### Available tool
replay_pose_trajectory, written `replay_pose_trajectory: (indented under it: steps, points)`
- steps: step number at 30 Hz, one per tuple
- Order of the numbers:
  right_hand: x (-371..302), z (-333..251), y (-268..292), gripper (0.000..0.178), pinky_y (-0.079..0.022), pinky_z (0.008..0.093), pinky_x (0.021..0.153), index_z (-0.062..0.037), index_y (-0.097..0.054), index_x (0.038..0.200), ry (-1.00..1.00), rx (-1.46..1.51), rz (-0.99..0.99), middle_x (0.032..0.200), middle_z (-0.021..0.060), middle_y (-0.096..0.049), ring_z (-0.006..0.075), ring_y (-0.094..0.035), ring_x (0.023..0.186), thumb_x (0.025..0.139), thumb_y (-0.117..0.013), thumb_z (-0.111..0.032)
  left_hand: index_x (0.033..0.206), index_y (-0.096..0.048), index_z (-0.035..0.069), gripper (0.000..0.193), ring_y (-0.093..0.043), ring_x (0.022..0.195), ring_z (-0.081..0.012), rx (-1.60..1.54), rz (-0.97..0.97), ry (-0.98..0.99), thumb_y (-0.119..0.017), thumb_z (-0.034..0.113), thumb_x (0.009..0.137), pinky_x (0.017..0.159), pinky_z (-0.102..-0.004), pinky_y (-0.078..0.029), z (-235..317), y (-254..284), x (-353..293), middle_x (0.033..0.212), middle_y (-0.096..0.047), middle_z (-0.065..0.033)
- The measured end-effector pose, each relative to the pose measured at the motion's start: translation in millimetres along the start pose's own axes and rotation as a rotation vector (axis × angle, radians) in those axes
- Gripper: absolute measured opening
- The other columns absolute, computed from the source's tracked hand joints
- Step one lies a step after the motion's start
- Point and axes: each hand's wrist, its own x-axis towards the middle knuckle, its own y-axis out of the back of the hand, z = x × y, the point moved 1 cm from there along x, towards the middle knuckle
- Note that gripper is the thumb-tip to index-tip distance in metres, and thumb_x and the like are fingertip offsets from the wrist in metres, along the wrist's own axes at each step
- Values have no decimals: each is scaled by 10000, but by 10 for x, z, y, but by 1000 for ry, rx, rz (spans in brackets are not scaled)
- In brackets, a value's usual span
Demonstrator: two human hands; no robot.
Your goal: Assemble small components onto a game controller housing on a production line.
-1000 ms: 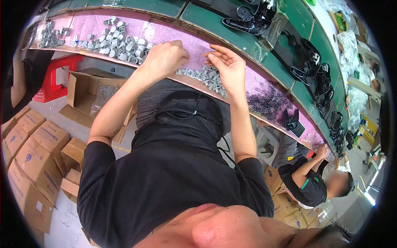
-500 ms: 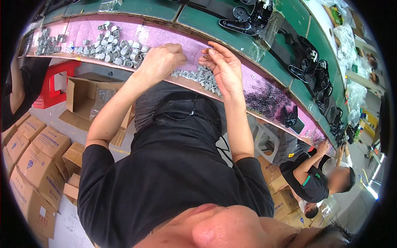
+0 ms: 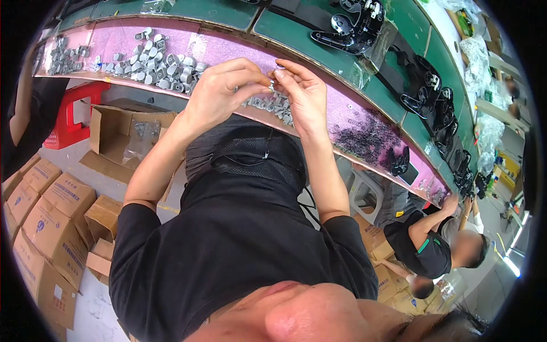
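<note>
Over the pink work surface (image 3: 228, 48), both hands meet with fingertips almost touching. My left hand (image 3: 219, 91) is closed in a pinch on a small silver-grey part (image 3: 272, 84). Thumb and forefinger of my right hand (image 3: 306, 97) are pinched together beside it; what they hold is too small to make out. Beneath the hands lies a pile of small grey parts (image 3: 280, 108), partly covered by them. Left of my left hand is a heap of larger rounded grey metal pieces (image 3: 151, 62). Small black clip-like parts (image 3: 362, 139) are scattered to the right of my right hand.
Black moulded assemblies (image 3: 350, 31) lie on the green bench top (image 3: 296, 34) beyond a raised edge. Grey pieces (image 3: 65, 60) sit farther left. An open carton (image 3: 117, 134), a red stool (image 3: 77, 114) and stacked boxes (image 3: 54, 211) stand left. A co-worker (image 3: 436, 239) sits right.
My left hand has moved right and opened out of a curled pose into a pinch at my right fingertips. A silver-grey part now shows in it. My right hand has shifted slightly left.
</note>
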Motion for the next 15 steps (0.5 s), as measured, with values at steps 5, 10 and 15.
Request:
replay_pose_trajectory:
  steps: [5,10,15]
  points:
    - [-30,36,-46,276,-592,253,805,44,-724,1235,-31,-11,34,1023,98,-776,127,-724,884,971,-748,-34,1043,-765,33,193,-734,831,-271,108,48,-83,-814,87,864,708,-352,-590,-45,-45,-21,972,-728,-89]
    - [-18,96,-59,256,-600,290,826,27,-728,1228,-93,72,35,1091,95,-757,133,-711,954,992,-734,-72,1087,-751,22,240,-743,841,-284,164,112,-82,-815,92,867,696,-360,-598,-38,-102,-91,985,-746,-118]
    - [-25,99,-188,229,-610,258,750,16,-742,1206,-37,44,114,1003,88,-766,119,-717,859,998,-733,-80,1120,-744,-2,256,-748,861,-281,56,133,26,-801,70,881,717,-361,-600,-67,-82,-108,1026,-759,-139]
